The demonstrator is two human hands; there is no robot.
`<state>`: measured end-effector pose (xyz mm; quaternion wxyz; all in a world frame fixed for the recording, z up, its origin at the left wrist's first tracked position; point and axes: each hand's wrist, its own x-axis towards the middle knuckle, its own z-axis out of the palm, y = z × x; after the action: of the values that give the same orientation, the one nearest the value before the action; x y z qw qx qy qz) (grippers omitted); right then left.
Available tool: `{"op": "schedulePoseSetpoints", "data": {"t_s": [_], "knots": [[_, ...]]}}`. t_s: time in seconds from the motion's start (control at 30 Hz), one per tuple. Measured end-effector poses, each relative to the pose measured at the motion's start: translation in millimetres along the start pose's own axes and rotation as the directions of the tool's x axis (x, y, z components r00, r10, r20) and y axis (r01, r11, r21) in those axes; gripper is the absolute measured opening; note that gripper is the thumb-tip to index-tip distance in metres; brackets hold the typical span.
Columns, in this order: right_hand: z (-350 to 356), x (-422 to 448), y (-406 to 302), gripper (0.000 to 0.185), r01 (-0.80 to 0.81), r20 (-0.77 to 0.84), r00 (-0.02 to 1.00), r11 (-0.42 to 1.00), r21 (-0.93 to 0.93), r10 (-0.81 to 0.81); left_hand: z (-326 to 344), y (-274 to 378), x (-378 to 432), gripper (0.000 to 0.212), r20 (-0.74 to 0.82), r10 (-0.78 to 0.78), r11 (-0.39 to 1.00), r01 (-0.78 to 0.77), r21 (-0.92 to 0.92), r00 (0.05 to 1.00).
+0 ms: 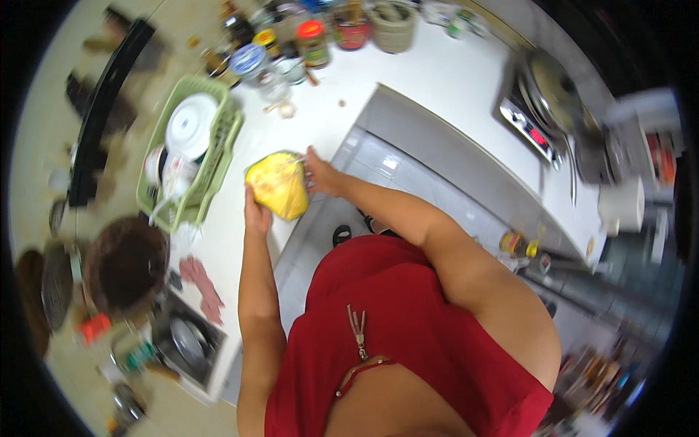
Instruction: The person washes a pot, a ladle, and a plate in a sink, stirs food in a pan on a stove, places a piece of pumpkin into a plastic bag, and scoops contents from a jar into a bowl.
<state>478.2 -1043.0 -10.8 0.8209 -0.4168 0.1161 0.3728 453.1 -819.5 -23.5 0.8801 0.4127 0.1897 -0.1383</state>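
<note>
A large yellow piece of what looks like pumpkin, with a darker rind along its edge, is held over the front edge of the white countertop. My left hand supports its lower left side, the thumb resting against the flesh. On its upper right side is my right hand, whose fingers touch the edge; something thin and clear, perhaps plastic film, shows near the fingertips. Farther back on the counter lies what looks like a garlic bulb.
Left stands a green dish rack with a white plate. Jars, including a red-lidded jar, line the back. A pink cloth lies near the sink. An induction cooker holds a lidded pan at right.
</note>
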Motion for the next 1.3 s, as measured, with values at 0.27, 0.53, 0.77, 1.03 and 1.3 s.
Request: {"op": "schedulePoseSetpoints", "data": {"t_s": [0.27,0.53,0.77,1.03,1.3], "knots": [[16.4,-72.3,10.8,0.085,0.212,-0.113,0.97,0.976,-0.042,-0.216,28.9,4.8,-22.2,0.061,0.16,-0.153,0.98,0.13,0.148,0.975],[18.3,-195.9,38.3,0.089,0.398,-0.336,0.856,0.916,-0.053,-0.392,115.5,-39.3,-84.3,0.07,0.391,-0.18,0.957,0.069,0.282,0.903],[-16.5,-331.3,84.2,0.087,0.562,-0.533,0.688,0.826,-0.039,-0.493,192.8,-123.0,-138.8,0.07,0.59,-0.401,0.909,0.226,0.35,0.701],[-83.7,-528.1,193.3,0.068,0.784,-0.7,0.372,0.61,-0.116,-0.61,293.0,-273.2,-271.0,0.074,0.623,-0.683,0.712,0.537,0.452,0.381],[-110.9,-705.9,295.8,0.07,0.899,-0.843,0.117,0.417,-0.135,-0.525,377.5,-427.1,-416.3,0.064,0.524,-0.843,0.48,0.611,0.629,0.122]]}}
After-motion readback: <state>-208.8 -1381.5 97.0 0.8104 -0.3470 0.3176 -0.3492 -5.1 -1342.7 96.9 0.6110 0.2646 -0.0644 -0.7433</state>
